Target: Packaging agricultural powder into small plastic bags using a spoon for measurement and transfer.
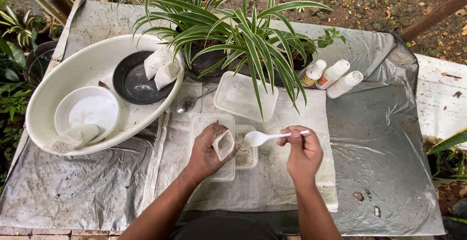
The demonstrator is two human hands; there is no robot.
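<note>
White spoon, white basin holding a black dish, green-and-white striped plant, grey sheet on the desk.

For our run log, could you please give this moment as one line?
left hand: holds small open paper pouch | right hand: holds white plastic spoon | below: clear plastic tubs

free: sheet rt | blocked: basin lft, plant ahead
</note>
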